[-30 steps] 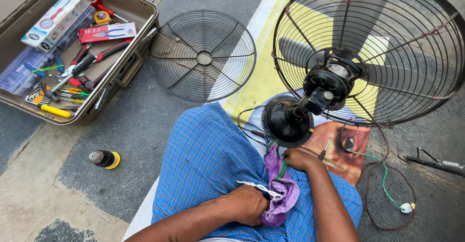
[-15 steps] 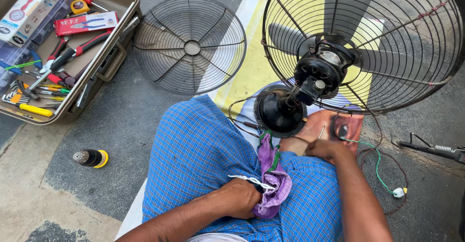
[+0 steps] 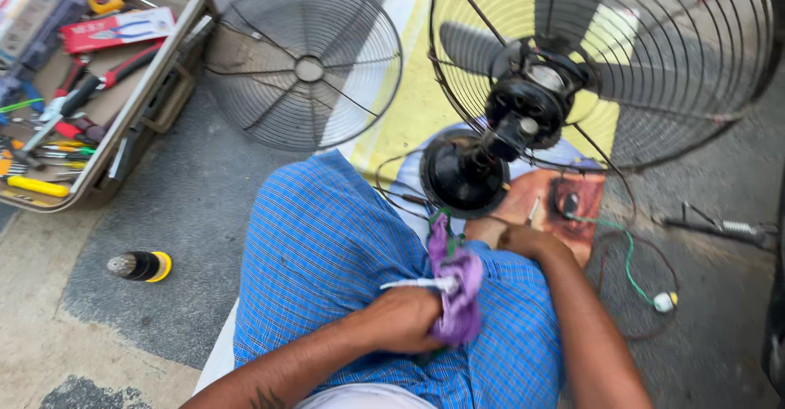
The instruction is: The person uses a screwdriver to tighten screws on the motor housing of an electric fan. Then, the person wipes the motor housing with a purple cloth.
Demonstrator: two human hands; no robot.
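purple cloth [image 3: 458,290] sits on the blue-checked lap [image 3: 343,245] at six o'clock, my left hand [image 3: 405,319] closed around it. my right hand [image 3: 519,237] rests below the black fan motor [image 3: 464,173]; i cannot tell its grip. detached grille [image 3: 304,61] lies at eleven o'clock.

Flat red blister pack [image 3: 118,29] with white panel, lying in open toolbox [image 3: 155,90], upper left. Printed poster sheet [image 3: 564,204], yellow and flesh-toned, spread on ground beneath fan.
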